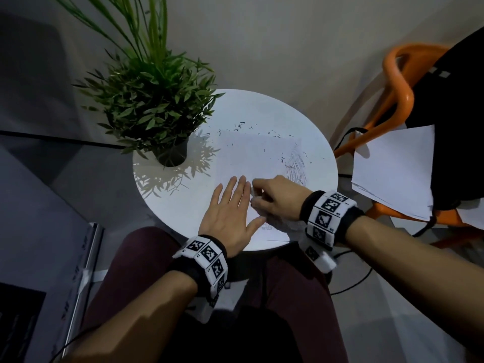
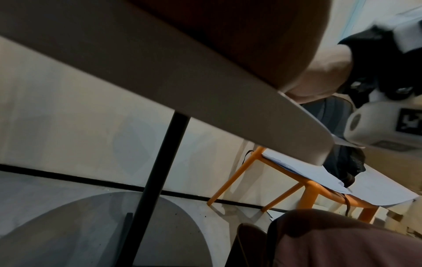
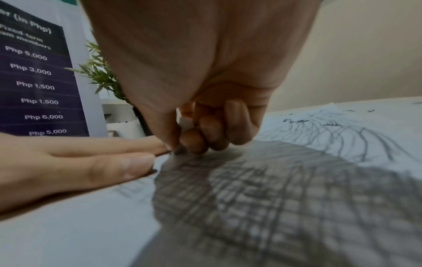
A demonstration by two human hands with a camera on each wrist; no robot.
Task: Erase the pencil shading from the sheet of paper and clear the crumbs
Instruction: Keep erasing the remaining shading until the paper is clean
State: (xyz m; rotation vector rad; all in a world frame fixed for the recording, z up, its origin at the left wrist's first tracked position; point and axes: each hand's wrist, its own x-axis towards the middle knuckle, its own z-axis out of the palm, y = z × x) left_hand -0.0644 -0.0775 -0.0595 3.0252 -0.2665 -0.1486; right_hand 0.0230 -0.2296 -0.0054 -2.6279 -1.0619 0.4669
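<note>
The left hand (image 1: 227,216) lies flat, fingers straight, on the sheet of paper (image 1: 262,155) — just beside it the right hand (image 1: 275,197), fingers curled, pinches something small I cannot identify.

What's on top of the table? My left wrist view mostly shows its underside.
Observer: A sheet of paper lies on the round table, with dark eraser crumbs scattered across it.
Operator: Is the scribble all gone?
Observer: No, a patch of pencil shading shows near the paper's right side.
Operator: What are the hands doing?
Observer: The left hand lies flat on the paper, and the right hand pinches what looks like a small eraser against it.
</note>
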